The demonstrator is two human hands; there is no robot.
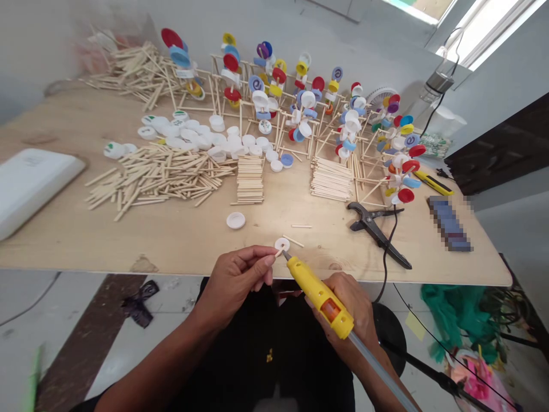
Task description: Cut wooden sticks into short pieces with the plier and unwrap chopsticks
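We note bright, soft light, a window (pixel 502 27) at upper right glaring white, and faint shadows on the table (pixel 189 240). We record wide-angle stretching at the edges, upper-left blur and one pixelated object (pixel 450 223).

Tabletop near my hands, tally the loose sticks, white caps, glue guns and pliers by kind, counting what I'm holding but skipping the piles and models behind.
Sticks: 3 (2 lying loose, 1 pinched in the left hand)
White caps: 2
Glue gun: 1 (in the right hand)
Pliers: 1
Total: 7
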